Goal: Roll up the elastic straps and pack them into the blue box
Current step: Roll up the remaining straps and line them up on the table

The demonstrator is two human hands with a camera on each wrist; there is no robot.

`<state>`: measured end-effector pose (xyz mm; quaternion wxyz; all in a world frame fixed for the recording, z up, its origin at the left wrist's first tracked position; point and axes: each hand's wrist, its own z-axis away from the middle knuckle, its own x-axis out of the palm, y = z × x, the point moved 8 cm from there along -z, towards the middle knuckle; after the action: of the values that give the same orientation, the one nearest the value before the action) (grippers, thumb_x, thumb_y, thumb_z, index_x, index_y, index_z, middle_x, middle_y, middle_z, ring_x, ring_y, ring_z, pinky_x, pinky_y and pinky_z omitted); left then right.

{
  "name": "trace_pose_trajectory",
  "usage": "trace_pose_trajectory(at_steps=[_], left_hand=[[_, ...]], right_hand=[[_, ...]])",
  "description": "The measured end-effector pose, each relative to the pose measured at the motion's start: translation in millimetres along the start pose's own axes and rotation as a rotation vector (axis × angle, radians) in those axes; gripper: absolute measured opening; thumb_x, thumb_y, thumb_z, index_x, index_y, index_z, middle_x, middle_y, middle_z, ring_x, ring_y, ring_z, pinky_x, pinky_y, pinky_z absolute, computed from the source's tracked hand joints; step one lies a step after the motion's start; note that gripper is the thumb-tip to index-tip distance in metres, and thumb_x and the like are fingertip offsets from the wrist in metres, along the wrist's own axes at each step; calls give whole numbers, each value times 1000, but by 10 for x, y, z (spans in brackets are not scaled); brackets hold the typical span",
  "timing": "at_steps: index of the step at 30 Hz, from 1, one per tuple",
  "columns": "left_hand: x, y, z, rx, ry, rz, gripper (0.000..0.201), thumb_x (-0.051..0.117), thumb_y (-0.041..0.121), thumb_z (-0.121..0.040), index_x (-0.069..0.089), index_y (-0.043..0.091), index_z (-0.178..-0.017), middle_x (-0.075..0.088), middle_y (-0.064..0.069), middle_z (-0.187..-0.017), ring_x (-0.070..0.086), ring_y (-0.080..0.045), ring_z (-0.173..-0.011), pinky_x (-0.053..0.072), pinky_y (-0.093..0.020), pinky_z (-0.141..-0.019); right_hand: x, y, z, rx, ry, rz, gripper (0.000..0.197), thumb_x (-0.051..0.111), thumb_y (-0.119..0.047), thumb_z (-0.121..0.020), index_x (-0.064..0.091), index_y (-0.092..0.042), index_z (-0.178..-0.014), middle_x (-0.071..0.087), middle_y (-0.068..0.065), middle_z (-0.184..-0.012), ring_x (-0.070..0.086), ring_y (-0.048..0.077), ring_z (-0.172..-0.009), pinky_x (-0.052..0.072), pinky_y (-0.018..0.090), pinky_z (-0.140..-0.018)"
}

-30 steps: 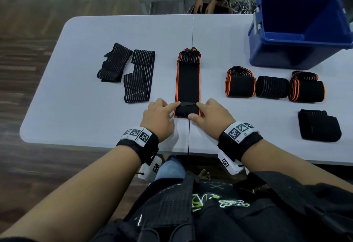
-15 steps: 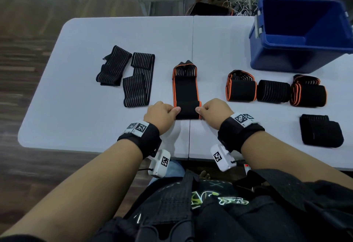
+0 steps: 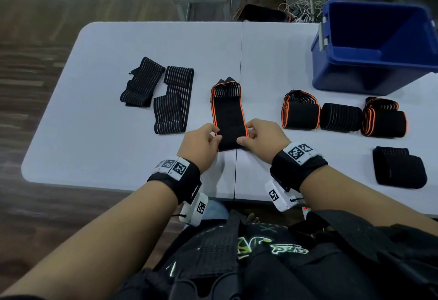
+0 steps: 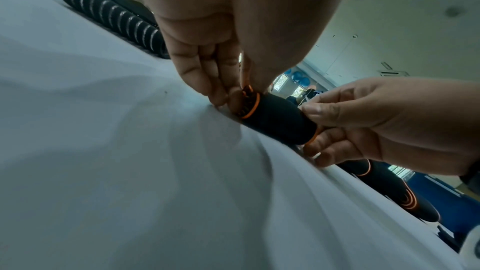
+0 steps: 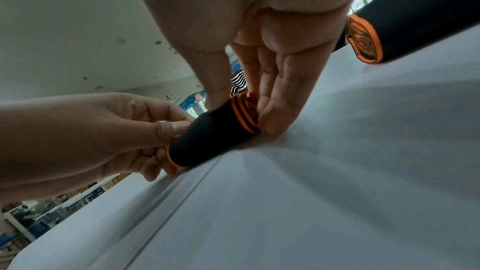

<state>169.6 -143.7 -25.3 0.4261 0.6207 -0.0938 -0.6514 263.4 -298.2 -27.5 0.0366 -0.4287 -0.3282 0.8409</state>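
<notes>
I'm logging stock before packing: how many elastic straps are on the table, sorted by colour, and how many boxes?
Black elastic straps with orange edges: 3 (one being rolled, rolls and)
Black elastic straps with white stripes: 3 (, roll)
Plain black elastic strap: 1
Blue plastic box: 1
Total: 7 straps, 1 box

Flat straps [image 3: 156,93] left, rolled straps [image 3: 341,117] right (box [image 3: 369,77] behind).

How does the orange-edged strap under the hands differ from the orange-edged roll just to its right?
The strap in the hands is only rolled at its near end, the rest lying flat; the finished roll is fully wound. Left hand and right hand pinch the strap; the finished roll lies untouched. Both are black with orange edging.
</notes>
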Motion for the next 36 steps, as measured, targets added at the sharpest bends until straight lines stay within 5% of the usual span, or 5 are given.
trace_pose_trajectory(at_steps=[5, 9, 17, 22, 36], left_hand=[[52, -110, 3, 91, -54, -101, 47, 52, 5, -94, 58, 23, -138, 57, -2, -117, 59, -18, -105, 48, -30, -95], [86, -237, -27, 66, -82, -136, 59, 72, 29, -88, 51, 34, -143, 50, 2, -112, 57, -18, -100, 50, -37, -94], [78, -260, -266, -34, -52, -14, 21, 59, 38, -96, 68, 29, -113, 47, 8, -69, 49, -12, -63, 37, -29, -60], [94, -258, -295, -103, -65, 17, 34, 47, 45, -102, 55, 25, -77, 52, 6, -66, 53, -18, -70, 42, -34, -68], [123, -176, -205, -180, -102, -129, 49, 31, 44, -107, 48, 17, -69, 54, -5, -72, 57, -33, -84, 44, -39, -74]], right_hand=[[40, -20, 11, -67, -48, 136, 46, 76, -24, -77, 58, -16, -119, 66, 4, -103, 63, 25, -95, 53, 36, -84], [13, -15, -40, -76, -65, 135, 44, 70, -29, -86, 56, -15, -125, 66, 5, -102, 61, 25, -95, 47, 33, -78], [-11, 46, -136, -48, -49, 49, 33, 52, -44, -98, 61, -14, -109, 67, 5, -98, 60, 25, -92, 42, 32, -73], [21, 51, -166, -32, -46, 78, 29, 50, -41, -99, 58, -15, -89, 63, 5, -87, 57, 25, -84, 37, 32, -68], [90, 41, -193, -73, -73, 53, 40, 32, -38, -106, 56, -11, -87, 65, 9, -86, 58, 28, -84, 41, 35, -73]])
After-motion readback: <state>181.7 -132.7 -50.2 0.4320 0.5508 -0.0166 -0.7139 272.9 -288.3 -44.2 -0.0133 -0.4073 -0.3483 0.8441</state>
